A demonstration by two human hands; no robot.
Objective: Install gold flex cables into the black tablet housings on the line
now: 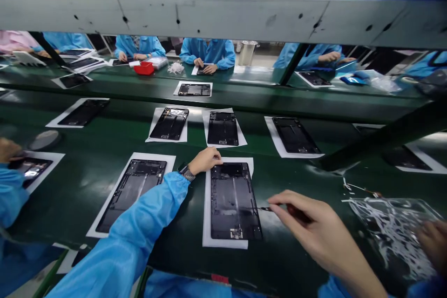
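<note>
In front of me a black tablet housing (232,200) lies on a white sheet (206,235), with its inner side facing up. My left hand (205,160) is closed at the housing's upper left corner, fingertips gripping the edge there. Beside the right edge of the housing, my right hand (307,219) pinches a thin dark piece (264,208) between thumb and forefinger. The piece points left toward the housing's edge; its exact kind is too small to make out. A small metallic part (236,233) shows at the housing's lower end.
Another tablet housing (134,191) lies to the left, and several more lie on sheets farther back. At right stands a clear tray (415,205) of white strips, with another person's hand (433,242) over it. A dark slanted post (380,137) and an overhead beam (223,18) cross the view.
</note>
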